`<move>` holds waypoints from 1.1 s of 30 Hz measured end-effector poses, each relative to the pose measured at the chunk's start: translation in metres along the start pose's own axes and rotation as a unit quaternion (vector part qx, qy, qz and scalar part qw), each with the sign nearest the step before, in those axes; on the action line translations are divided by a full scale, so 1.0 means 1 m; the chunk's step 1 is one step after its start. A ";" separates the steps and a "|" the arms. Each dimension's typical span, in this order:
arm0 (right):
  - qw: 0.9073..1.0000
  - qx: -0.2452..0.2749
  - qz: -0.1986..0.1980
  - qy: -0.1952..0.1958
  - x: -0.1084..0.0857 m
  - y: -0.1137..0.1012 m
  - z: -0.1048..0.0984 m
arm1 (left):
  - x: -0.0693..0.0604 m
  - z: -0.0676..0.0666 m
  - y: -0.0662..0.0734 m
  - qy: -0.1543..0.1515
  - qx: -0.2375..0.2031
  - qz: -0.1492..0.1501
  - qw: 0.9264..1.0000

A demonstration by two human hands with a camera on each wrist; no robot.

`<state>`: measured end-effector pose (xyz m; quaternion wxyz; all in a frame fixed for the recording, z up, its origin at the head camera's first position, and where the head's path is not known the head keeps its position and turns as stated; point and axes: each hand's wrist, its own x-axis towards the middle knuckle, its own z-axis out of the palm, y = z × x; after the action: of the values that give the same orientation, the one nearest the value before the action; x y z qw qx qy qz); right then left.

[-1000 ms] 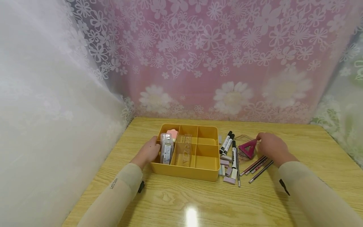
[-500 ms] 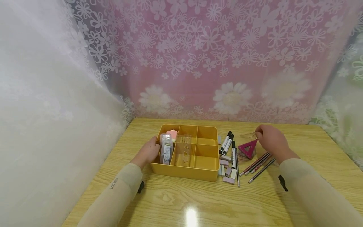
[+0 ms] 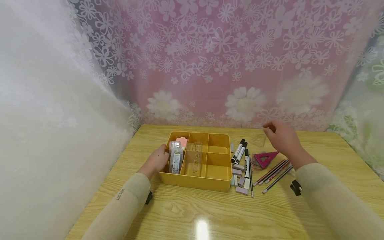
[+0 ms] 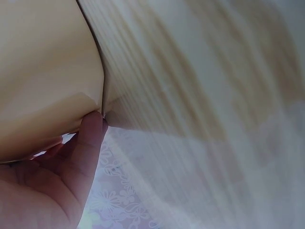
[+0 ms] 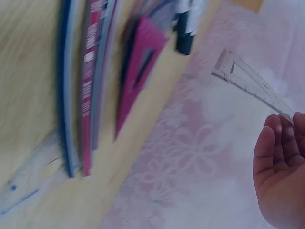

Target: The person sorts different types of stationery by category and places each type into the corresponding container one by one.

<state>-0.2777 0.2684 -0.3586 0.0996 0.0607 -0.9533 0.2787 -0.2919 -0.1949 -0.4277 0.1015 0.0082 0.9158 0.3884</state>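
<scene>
My left hand (image 3: 156, 160) grips the left wall of a yellow compartment box (image 3: 195, 182); the left wrist view shows the thumb at the edge of the box. Raised above the far right of the table, my right hand (image 3: 283, 140) pinches a clear set square (image 5: 250, 83) by one pointed corner. It looks faint in the head view. Below that hand lie a magenta set square (image 3: 265, 159) and several pencils (image 3: 274, 172). In the box are a clear plastic container with a label (image 3: 176, 161), a pink item (image 3: 181, 142) and clear rulers (image 3: 193, 161).
Black-and-white markers (image 3: 239, 151) and several small erasers (image 3: 241, 181) lie just right of the box. Another clear ruler-like piece (image 5: 33, 181) lies partly under the pencils. A floral curtain (image 3: 192, 83) hangs behind the table (image 3: 177, 216).
My right hand has lifted and moved slightly back and left with the clear set square. The magenta set square has turned a little. The left hand stays on the box.
</scene>
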 end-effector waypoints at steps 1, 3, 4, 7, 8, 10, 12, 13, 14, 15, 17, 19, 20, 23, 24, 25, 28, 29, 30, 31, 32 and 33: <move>1.000 0.006 -0.003 0.002 0.000 -0.004 -0.001 | 0.000 0.000 0.000 0.000 -0.001 -0.002 1.000; 1.000 0.017 -0.013 0.007 0.001 -0.012 -0.001 | 0.000 0.000 0.001 0.000 0.000 -0.005 1.000; 1.000 0.022 -0.019 0.008 0.001 -0.017 -0.001 | 0.000 0.000 0.001 0.001 0.001 -0.005 1.000; 0.999 0.032 -0.038 0.010 0.000 -0.029 0.000 | 0.000 0.000 0.000 0.001 0.002 -0.007 1.000; 0.998 0.036 -0.044 0.008 0.000 -0.034 0.000 | 0.000 0.000 0.000 0.001 0.003 -0.006 1.000; 0.998 0.041 -0.054 0.004 -0.001 -0.043 0.000 | 0.001 0.000 -0.001 0.001 0.003 -0.004 1.000; 0.997 0.046 -0.063 0.001 -0.001 -0.052 0.000 | 0.001 0.000 -0.001 0.001 0.002 -0.003 1.000; 0.996 0.049 -0.068 -0.001 -0.001 -0.056 0.000 | 0.001 0.000 -0.001 0.001 0.002 -0.002 1.000; 0.996 0.055 -0.073 -0.004 -0.002 -0.061 0.001 | 0.001 0.000 -0.002 0.001 0.002 0.000 1.000; 0.995 0.057 -0.077 -0.006 -0.002 -0.065 0.001 | 0.002 0.000 -0.002 0.001 0.001 0.001 1.000; 0.994 0.064 -0.084 -0.014 -0.004 -0.075 0.003 | 0.002 0.000 -0.002 0.001 0.002 0.004 1.000; 0.993 0.078 -0.090 -0.027 -0.005 -0.085 0.005 | 0.001 -0.001 -0.002 0.001 0.005 0.009 1.000; 0.991 0.086 -0.091 -0.035 -0.006 -0.089 0.006 | 0.001 -0.001 -0.002 0.002 0.007 0.011 1.000; 0.988 0.110 -0.098 -0.055 -0.008 -0.103 0.012 | 0.001 -0.001 -0.002 0.004 0.013 0.013 1.000; 0.986 0.117 -0.101 -0.062 -0.009 -0.107 0.015 | 0.000 -0.001 -0.001 0.003 0.014 0.013 1.000; 0.984 0.126 -0.104 -0.069 -0.009 -0.111 0.017 | 0.000 -0.001 -0.001 0.003 0.015 0.013 1.000; 0.980 0.135 -0.117 -0.086 -0.013 -0.125 0.025 | -0.001 -0.001 -0.001 0.001 0.011 0.009 1.000; 0.979 0.135 -0.120 -0.089 -0.014 -0.129 0.028 | 0.000 -0.001 -0.001 0.001 0.008 0.008 1.000; 0.978 0.139 -0.122 -0.096 -0.015 -0.133 0.030 | 0.000 -0.001 -0.001 0.001 0.006 0.006 1.000; 0.977 0.143 -0.122 -0.100 -0.016 -0.137 0.033 | 0.000 -0.001 -0.001 0.001 0.007 0.007 1.000; 0.977 0.143 -0.122 -0.103 -0.017 -0.140 0.036 | 0.000 -0.001 -0.001 0.001 0.007 0.007 1.000; 0.976 0.145 -0.121 -0.108 -0.018 -0.143 0.040 | 0.000 -0.001 -0.001 0.001 0.007 0.007 1.000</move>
<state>-0.2419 0.1280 -0.3209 0.0195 0.2190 -0.8934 0.3917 -0.2919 -0.1958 -0.4279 0.0980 0.0145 0.9185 0.3828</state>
